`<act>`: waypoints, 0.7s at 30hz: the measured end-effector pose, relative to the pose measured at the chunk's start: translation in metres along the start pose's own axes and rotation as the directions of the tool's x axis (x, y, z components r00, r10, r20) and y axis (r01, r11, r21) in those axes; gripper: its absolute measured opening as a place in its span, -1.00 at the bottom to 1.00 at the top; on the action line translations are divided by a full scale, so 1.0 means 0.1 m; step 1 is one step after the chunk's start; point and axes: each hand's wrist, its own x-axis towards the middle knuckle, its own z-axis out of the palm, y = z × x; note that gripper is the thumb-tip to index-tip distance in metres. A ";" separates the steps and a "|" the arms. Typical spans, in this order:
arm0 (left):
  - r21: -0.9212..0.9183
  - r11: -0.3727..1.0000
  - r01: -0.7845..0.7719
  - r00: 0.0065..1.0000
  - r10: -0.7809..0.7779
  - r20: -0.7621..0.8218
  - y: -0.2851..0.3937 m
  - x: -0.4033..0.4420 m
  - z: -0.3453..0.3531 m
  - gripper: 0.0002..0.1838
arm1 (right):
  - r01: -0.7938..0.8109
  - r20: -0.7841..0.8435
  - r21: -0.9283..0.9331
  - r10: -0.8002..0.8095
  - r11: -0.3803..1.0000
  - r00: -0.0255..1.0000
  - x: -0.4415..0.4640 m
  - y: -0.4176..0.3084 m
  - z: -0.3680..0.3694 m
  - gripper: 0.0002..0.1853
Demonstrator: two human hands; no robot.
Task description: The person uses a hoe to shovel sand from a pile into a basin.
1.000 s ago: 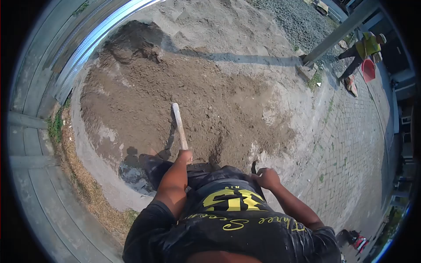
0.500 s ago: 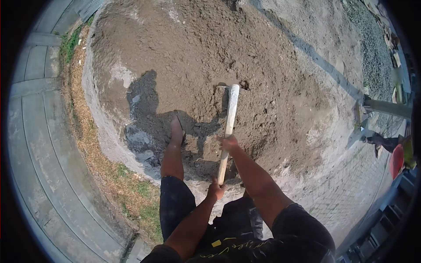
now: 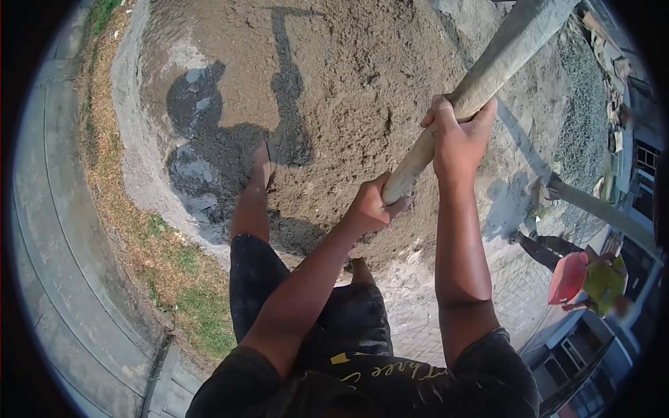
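A hoe with a thick wooden handle (image 3: 505,59) is raised up and to the right, its head beyond the top of the view. My left hand (image 3: 375,203) is closed round the lower end of the handle. Farther up, my right hand (image 3: 463,132) grips it with the fingers wrapped round. Below lies a broad heap of damp brown sand or mortar mix (image 3: 348,111), rough and clumpy on top. The shadow of my body and the raised hoe falls across it. My bare left foot (image 3: 261,167) stands in the mix.
A person with a red container (image 3: 568,279) stands at the right on pale paving. Near them a post (image 3: 599,205) slants across, with gravel (image 3: 585,104) behind. Grass (image 3: 185,279) and a concrete drain or walkway (image 3: 66,244) run along the left.
The hoe has swung up off the mix, its handle rising toward the upper right. Both hands have risen with it, and the person with the red container has come further into view.
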 end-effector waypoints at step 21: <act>-0.287 0.471 0.834 0.490 -0.871 -0.006 -0.45 -0.77 0.38 -0.81 | -0.722 0.115 -0.431 0.826 0.542 0.552 -1.03 3.28 0.07 -0.60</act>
